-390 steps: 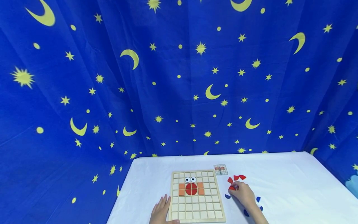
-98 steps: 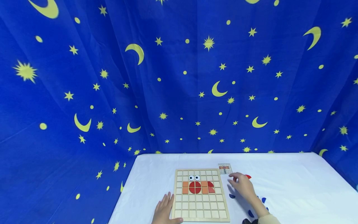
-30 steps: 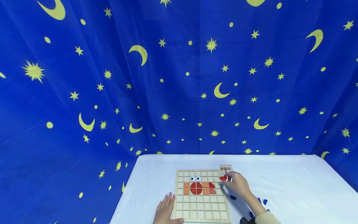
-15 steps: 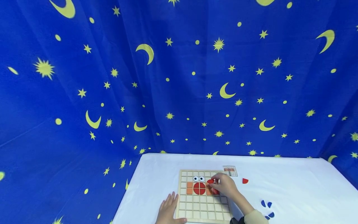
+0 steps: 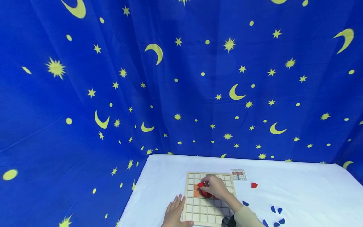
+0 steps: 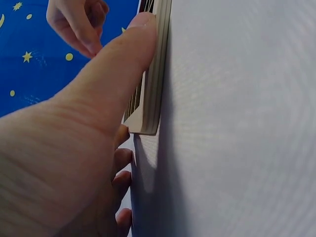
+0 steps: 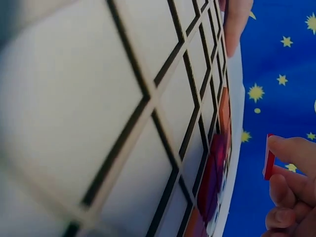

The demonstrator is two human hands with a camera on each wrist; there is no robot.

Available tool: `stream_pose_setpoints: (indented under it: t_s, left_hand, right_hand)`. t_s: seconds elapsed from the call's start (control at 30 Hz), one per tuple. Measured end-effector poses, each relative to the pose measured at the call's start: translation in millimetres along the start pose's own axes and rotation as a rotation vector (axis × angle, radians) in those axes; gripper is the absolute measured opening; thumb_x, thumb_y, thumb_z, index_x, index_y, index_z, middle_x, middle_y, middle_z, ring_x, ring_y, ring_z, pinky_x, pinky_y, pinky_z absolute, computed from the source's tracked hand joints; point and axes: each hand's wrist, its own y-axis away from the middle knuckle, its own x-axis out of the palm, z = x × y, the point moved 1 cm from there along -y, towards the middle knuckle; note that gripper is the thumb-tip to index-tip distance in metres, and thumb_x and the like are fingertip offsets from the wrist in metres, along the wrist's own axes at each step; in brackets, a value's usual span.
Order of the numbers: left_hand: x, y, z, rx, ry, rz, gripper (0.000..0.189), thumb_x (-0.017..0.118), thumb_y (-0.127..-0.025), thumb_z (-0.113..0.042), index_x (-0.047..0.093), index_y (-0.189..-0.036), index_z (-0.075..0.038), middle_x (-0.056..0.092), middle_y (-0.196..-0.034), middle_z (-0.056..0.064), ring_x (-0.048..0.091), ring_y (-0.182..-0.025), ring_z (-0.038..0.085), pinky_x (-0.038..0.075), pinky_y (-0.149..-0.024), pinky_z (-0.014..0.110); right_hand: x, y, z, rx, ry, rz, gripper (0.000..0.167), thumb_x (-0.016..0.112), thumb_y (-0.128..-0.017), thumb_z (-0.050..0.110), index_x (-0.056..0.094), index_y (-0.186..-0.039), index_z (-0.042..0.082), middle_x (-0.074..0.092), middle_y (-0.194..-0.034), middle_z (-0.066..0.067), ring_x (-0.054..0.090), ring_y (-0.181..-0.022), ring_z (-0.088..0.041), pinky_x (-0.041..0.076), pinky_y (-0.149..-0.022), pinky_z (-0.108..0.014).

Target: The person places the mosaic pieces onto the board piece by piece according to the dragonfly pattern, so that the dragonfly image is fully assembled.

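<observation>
My right hand (image 5: 216,187) pinches a red quarter-circle tile (image 5: 200,184) between thumb and fingertips, above the gridded wooden board (image 5: 196,209). In the right wrist view the red tile (image 7: 269,157) is held edge-on, apart from the board. Below and beside the fingers are the orange square tiles (image 5: 196,193) and a red circle (image 5: 206,194) built of quarter tiles, partly covered. The hand hides the eye discs and the tiles farther right. My left hand (image 5: 174,212) lies at the board's left edge, fingers spread, its thumb (image 6: 140,29) against the front rim.
A small pattern card (image 5: 239,174) lies behind the board's right corner. To the right on the white cloth (image 5: 306,195) are another red quarter tile (image 5: 254,185) and several blue rounded tiles (image 5: 273,209). A blue starry curtain (image 5: 198,94) stands behind the table.
My right hand has carried the red tile from near the card leftward across the board toward the left orange tiles. The head view has shifted slightly. The left hand keeps its place.
</observation>
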Motion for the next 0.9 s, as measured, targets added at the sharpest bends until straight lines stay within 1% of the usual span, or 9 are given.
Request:
stream_pose_setpoints:
  t_s: [0.13, 0.2, 0.27, 0.47, 0.7, 0.9]
  left_hand:
    - [0.7, -0.5, 0.3, -0.003, -0.007, -0.011, 0.103, 0.076, -0.070, -0.053, 0.033, -0.145, 0.003, 0.029, -0.153, 0.024, 0.025, -0.140, 0.047, 0.020, -0.111, 0.064]
    - [0.8, -0.1, 0.1, -0.004, -0.006, -0.018, 0.103, 0.077, -0.070, -0.053, 0.033, -0.145, 0.003, 0.029, -0.153, 0.024, 0.025, -0.140, 0.047, 0.020, -0.112, 0.064]
    - [1.0, 0.6, -0.6, 0.001, -0.005, -0.023, 0.103, 0.076, -0.070, -0.054, 0.033, -0.145, 0.003, 0.029, -0.153, 0.024, 0.026, -0.140, 0.047, 0.020, -0.111, 0.064]
    - [3.0, 2.8, -2.9, 0.016, -0.021, -0.033, 0.101, 0.073, -0.072, -0.056, 0.035, -0.144, 0.003, 0.031, -0.151, 0.025, 0.028, -0.138, 0.047, 0.024, -0.109, 0.066]
    - [5.0, 1.5, -2.3, 0.023, -0.048, -0.046, 0.099, 0.072, -0.073, -0.057, 0.036, -0.143, 0.003, 0.033, -0.150, 0.026, 0.030, -0.137, 0.047, 0.026, -0.107, 0.066]
    - [4.1, 1.0, -1.2, 0.017, -0.056, -0.043, 0.099, 0.071, -0.073, -0.058, 0.036, -0.143, 0.002, 0.033, -0.150, 0.025, 0.030, -0.137, 0.046, 0.026, -0.108, 0.065]
  right_hand:
    - [8, -9.7, 3, -0.040, 0.009, 0.015, 0.019, 0.078, -0.076, 0.023, 0.074, -0.090, 0.011, 0.061, -0.072, 0.008, 0.044, -0.059, 0.002, 0.039, -0.053, -0.017]
    - [13, -13.7, 4, -0.076, 0.015, 0.016, 0.019, 0.078, -0.075, 0.022, 0.074, -0.089, 0.010, 0.061, -0.071, 0.008, 0.044, -0.060, 0.002, 0.039, -0.053, -0.017]
    - [18, -16.8, 4, -0.090, 0.016, 0.037, 0.019, 0.078, -0.075, 0.023, 0.074, -0.089, 0.011, 0.060, -0.070, 0.009, 0.043, -0.060, 0.002, 0.037, -0.053, -0.017]
    - [29, -21.9, 4, -0.108, 0.018, 0.104, 0.021, 0.077, -0.078, 0.027, 0.074, -0.091, 0.011, 0.058, -0.068, 0.012, 0.042, -0.059, 0.002, 0.036, -0.053, -0.016]
    - [33, -24.6, 2, -0.122, 0.040, 0.115, 0.022, 0.079, -0.076, 0.026, 0.075, -0.092, 0.011, 0.059, -0.068, 0.010, 0.042, -0.060, 0.002, 0.036, -0.054, -0.016]
    - [35, -27.0, 2, -0.127, 0.007, 0.139, 0.020, 0.078, -0.078, 0.025, 0.074, -0.093, 0.012, 0.060, -0.070, 0.010, 0.043, -0.060, 0.003, 0.036, -0.054, -0.016]
